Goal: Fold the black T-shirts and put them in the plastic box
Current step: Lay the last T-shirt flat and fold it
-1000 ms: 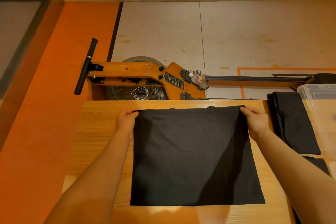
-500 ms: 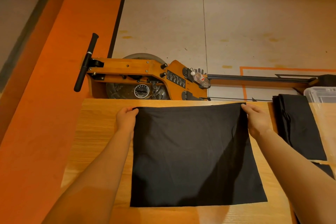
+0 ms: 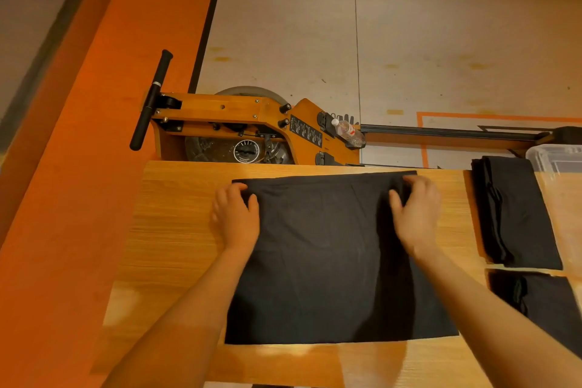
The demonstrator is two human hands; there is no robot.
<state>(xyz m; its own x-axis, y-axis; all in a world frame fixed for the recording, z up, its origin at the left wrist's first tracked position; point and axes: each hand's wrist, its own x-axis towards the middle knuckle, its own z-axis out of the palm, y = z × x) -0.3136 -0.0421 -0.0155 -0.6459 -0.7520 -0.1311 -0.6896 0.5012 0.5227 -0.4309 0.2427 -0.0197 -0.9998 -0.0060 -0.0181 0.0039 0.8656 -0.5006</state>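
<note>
Left hand (image 3: 236, 217) and right hand (image 3: 415, 210) each pinch a far corner of the flat, square-folded black T-shirt (image 3: 327, 264), centred on the wooden table (image 3: 176, 230). Two more folded black shirts (image 3: 516, 214) lie right, beside the clear plastic box (image 3: 557, 158).

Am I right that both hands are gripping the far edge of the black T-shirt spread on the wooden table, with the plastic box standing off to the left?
Not quite: the plastic box stands off to the right, at the table's far right corner, as the head view shows. The rest holds: the left hand and right hand grip the far edge of the black T-shirt spread on the wooden table.
</note>
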